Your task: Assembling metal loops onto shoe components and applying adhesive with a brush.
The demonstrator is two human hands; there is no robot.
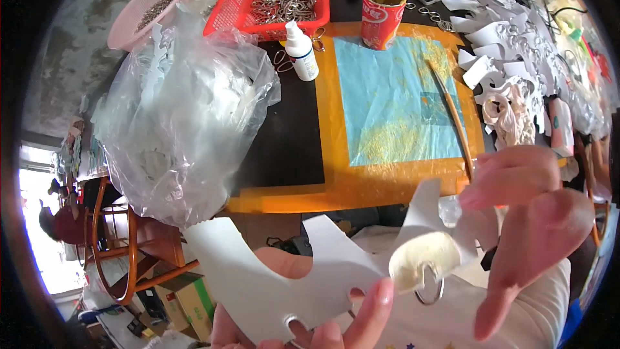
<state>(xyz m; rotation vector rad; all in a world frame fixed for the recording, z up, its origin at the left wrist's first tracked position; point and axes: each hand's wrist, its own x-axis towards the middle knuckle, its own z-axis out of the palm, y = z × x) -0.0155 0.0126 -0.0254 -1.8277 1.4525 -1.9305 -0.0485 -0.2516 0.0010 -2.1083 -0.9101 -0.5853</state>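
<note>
My left hand [368, 317] grips a white scalloped sheet piece [265, 291] with notches and small round holes, held low in front of me. Toward its right end, a cream-coloured rounded tab [420, 258] has a metal ring [431, 296] hanging at its slot. My right hand [529, 220] hovers just right of that tab, slightly blurred, its thumb and fingers apart and nothing visible between them. Beyond the hands, a long-handled brush [455, 119] lies across a blue sheet [381, 106] smeared with yellow residue. A red can [381, 19] with yellow-coated rim stands at the sheet's far edge.
A bulging clear plastic bag [187, 123] fills the table's left side. Near it stands a white bottle [301, 55]. Behind are a red basket [223, 10] of metal rings and a pink basket [126, 26] of small metal parts. White cut pieces [504, 45] pile up at right.
</note>
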